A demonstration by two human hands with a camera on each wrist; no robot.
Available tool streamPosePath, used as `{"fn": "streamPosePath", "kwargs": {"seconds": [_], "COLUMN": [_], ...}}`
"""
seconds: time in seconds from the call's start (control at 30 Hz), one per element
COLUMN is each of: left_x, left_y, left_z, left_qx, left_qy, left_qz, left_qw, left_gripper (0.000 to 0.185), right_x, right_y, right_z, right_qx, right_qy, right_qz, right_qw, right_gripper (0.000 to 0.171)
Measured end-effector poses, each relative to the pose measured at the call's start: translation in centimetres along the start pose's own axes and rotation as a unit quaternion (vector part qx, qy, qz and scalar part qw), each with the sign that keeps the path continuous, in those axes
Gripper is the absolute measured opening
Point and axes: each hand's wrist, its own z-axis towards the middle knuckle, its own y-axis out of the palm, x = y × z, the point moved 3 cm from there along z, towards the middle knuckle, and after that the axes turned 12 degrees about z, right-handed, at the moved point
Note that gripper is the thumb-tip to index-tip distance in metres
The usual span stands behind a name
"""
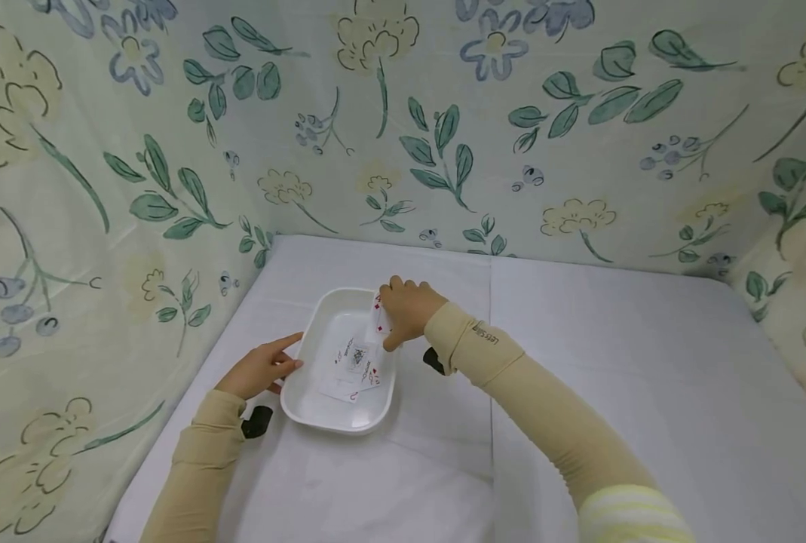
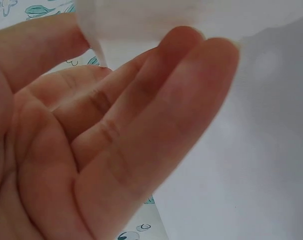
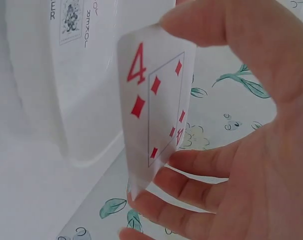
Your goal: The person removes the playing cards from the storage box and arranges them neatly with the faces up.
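A white tray (image 1: 338, 323) stands on the white-covered table, left of centre. Inside it lie several loose playing cards (image 1: 357, 358), a joker among them. My left hand (image 1: 260, 368) holds the tray's left side, thumb at the rim; in the left wrist view its fingers (image 2: 156, 115) reach up against the tray's white underside (image 2: 141, 25). At the tray's upper right edge, my right hand (image 1: 411, 309) grips a playing card, the four of diamonds (image 3: 156, 105), between thumb and fingertips. The card stands upright over the rim, face turned towards the tray's inside.
White cloth (image 1: 599, 377) covers the table to the right of the tray. Floral-patterned fabric (image 1: 403, 128) rises behind the table and along its left side. A black wrist camera (image 1: 256, 422) sits under the left wrist, close to the tray.
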Motion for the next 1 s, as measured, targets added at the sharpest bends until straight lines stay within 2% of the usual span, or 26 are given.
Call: {"fn": "streamPosePath", "kwargs": {"seconds": [0.2,0.4,0.5,0.73,1.0], "left_x": [0.1,-0.1,-0.3,-0.1,0.1], "left_y": [-0.3,-0.3,-0.3,-0.2,0.0], "left_z": [-0.2,-0.2,-0.1,-0.1,0.0], "left_qx": [0.0,-0.003,-0.002,-0.003,-0.001], "left_qy": [0.006,0.001,-0.004,-0.003,-0.001], "left_qz": [0.004,0.003,-0.001,-0.002,-0.003], "left_qw": [1.0,1.0,1.0,1.0,1.0], "left_gripper": [0.059,0.059,0.059,0.059,0.06], "right_x": [2.2,4.1,4.6,4.9,4.5], "right_y": [0.3,2.2,3.7,7.8,9.5], "right_z": [-2.0,-3.0,-3.1,-3.3,-3.6], "right_qx": [0.023,0.034,0.026,-0.015,-0.028], "right_qy": [-0.021,-0.017,-0.008,0.003,0.003], "right_qz": [0.01,0.033,0.044,0.033,0.033], "right_qw": [0.999,0.999,0.999,0.999,0.999], "right_gripper": [0.085,0.083,0.086,0.089,0.089]}}
